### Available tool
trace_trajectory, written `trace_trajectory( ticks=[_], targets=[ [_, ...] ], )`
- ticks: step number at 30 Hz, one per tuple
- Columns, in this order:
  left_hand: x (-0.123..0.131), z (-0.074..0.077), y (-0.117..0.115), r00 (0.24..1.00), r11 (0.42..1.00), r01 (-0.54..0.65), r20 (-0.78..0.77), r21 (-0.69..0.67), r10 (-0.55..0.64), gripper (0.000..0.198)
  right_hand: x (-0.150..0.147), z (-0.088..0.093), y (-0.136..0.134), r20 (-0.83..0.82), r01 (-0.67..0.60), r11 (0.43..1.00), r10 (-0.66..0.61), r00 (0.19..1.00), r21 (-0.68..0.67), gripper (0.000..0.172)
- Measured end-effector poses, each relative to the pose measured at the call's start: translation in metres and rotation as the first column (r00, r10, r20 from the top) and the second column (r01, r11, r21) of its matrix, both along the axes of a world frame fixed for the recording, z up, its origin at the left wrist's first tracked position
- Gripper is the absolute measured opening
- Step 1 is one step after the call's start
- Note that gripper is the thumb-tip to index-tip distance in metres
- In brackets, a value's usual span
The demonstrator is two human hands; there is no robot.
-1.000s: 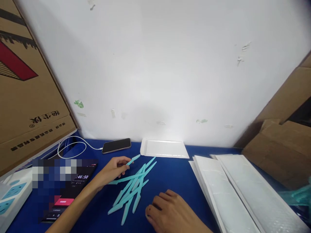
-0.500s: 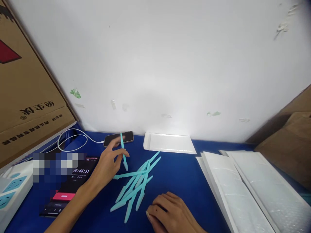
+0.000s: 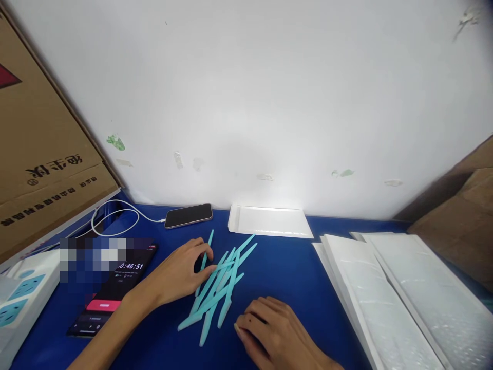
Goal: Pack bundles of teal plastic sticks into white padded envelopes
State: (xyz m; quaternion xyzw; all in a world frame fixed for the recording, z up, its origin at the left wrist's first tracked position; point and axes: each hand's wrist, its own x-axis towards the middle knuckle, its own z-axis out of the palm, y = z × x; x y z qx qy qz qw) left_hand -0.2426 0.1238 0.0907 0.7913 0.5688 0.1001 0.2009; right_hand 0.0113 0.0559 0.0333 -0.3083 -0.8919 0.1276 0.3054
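My left hand (image 3: 183, 272) is at the left side of a loose pile of slim teal eyebrow razors (image 3: 224, 282). Its thumb and index finger close around one teal razor (image 3: 210, 238), which slants beside the pile and is partly hidden by the fingers. The thumb tip also meets a razor lying crosswise on the heap. Several razors overlap at different angles, their paler, wider ends toward me. My right hand (image 3: 275, 329) rests on the blue table just right of the pile, fingers loosely bent and thumb apart, with nothing visible in it.
A flat white envelope (image 3: 273, 221) lies by the wall. White bubble mailers (image 3: 389, 303) are stacked at right. A phone (image 3: 188, 216) on a white cable, another phone showing a timer (image 3: 115, 288), a power strip (image 3: 29, 293) and a cardboard box (image 3: 50, 128) stand at left.
My left hand has come down and toward me from over the far phone, bringing its razor to the pile's left edge. My right hand has stayed nearly still.
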Motion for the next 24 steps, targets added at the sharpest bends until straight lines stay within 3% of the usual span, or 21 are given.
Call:
trace_trajectory(
  ticks=[4,8,13,17,20,24],
  targets=[
    [-0.001,0.003,0.000,1.000,0.992,0.015,-0.015,-0.126,-0.017,0.030,0.001,-0.003,0.001,0.031,-0.009,1.000,0.008,0.999,0.015,0.013],
    [-0.001,0.001,0.002,1.000,0.996,0.005,-0.012,-0.094,-0.006,0.027,0.001,-0.002,0.000,0.039,0.000,1.000,0.000,0.999,-0.001,0.012],
    [-0.006,-0.012,0.007,0.994,0.993,-0.088,0.060,-0.075,0.093,0.026,0.001,0.000,-0.001,0.049,-0.011,0.999,0.013,0.999,-0.031,0.012],
    [-0.005,-0.017,0.007,0.989,0.999,-0.028,0.143,-0.035,0.033,0.030,0.001,0.000,-0.001,0.061,-0.010,1.000,0.011,0.998,-0.023,0.010],
    [0.001,-0.013,0.003,0.997,1.000,0.000,0.083,-0.012,0.001,0.035,0.001,0.001,-0.001,0.058,0.001,1.000,0.000,0.998,-0.021,0.011],
    [0.009,-0.004,-0.004,0.999,0.998,-0.031,-0.026,-0.049,0.030,0.020,0.001,0.003,-0.001,0.069,-0.002,1.000,0.003,0.998,-0.021,0.012]
  ],
)
